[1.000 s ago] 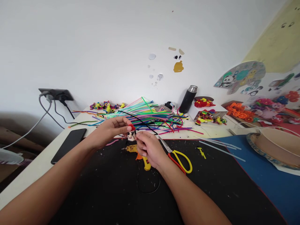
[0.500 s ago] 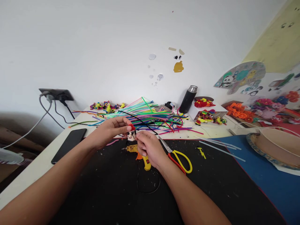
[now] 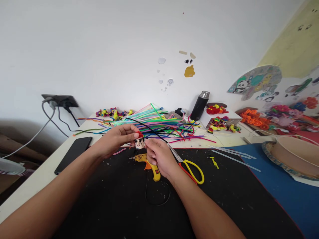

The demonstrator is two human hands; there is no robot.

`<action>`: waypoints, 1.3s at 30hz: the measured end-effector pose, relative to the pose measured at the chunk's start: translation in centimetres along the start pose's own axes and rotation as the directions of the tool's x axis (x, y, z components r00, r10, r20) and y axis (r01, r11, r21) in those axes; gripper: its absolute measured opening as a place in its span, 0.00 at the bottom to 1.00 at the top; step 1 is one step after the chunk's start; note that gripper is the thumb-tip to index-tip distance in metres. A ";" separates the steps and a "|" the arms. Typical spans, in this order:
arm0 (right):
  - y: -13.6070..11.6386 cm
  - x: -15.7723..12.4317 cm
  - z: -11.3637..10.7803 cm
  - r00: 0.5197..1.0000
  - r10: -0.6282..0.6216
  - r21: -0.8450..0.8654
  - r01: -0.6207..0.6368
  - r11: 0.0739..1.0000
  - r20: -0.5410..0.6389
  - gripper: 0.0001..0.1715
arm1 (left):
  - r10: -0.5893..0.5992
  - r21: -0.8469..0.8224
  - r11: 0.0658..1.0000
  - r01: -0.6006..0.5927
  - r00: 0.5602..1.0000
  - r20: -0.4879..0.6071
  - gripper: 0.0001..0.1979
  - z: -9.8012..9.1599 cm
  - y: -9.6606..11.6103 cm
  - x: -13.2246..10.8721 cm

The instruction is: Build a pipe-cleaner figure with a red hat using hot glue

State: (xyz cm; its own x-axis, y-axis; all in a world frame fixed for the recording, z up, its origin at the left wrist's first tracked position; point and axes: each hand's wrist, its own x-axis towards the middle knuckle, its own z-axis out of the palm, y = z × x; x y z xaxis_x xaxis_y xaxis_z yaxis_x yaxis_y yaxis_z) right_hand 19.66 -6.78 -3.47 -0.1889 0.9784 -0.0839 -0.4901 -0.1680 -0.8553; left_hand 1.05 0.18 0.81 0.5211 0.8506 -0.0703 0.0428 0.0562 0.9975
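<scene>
Between my hands, above the black mat (image 3: 112, 199), is a small doll head (image 3: 139, 143) with a white face, black hair and a red top. My left hand (image 3: 119, 137) pinches it by the red top, thumb in front. Against the head's right side, my right hand (image 3: 159, 154) has its thumb and fingertips pressed together; whatever they hold is too small to name. A yellow glue gun (image 3: 143, 158) lies on the mat just below, partly behind my right hand. Scissors (image 3: 185, 164) with yellow and red handles rest to the right of that hand.
A heap of coloured pipe cleaners (image 3: 154, 121) spreads behind my hands. On the left lies a phone (image 3: 73, 155). Toward the right are a black thermos (image 3: 200, 106), clear glue sticks (image 3: 236, 158), a yellow piece (image 3: 214, 162) and a round basket (image 3: 270, 154). Small figures (image 3: 218, 122) stand by a white box.
The doll head has tilted and shifted very slightly upward in my left hand. My right hand stays beside it, with hardly any movement.
</scene>
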 end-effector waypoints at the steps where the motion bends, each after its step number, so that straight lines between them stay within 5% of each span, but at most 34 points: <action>1: 0.0 0.0 0.0 1.000 0.000 0.003 0.000 1.000 -0.001 0.20 | -0.002 -0.001 1.000 0.002 1.000 -0.002 0.20 0.0 0.0 0.0; 22: -0.1 0.0 0.2 1.000 -0.002 0.002 0.002 1.000 -0.009 0.23 | -0.042 -0.066 0.997 0.041 0.999 -0.005 0.20 0.8 0.0 -0.1; 39: -1.0 -0.1 -0.1 0.993 -0.086 -0.128 0.076 0.989 -0.076 0.21 | 0.065 0.059 0.996 -0.062 0.997 -0.037 0.17 0.1 0.2 -0.2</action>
State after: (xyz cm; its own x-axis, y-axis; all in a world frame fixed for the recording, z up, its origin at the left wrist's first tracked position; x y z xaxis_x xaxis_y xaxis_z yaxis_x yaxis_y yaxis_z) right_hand 20.31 -6.72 -2.63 -0.0810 0.9955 -0.0488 -0.3903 -0.0768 -0.9175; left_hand 1.03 -0.07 1.02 0.4913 0.8710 -0.0055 0.0607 -0.0279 0.9978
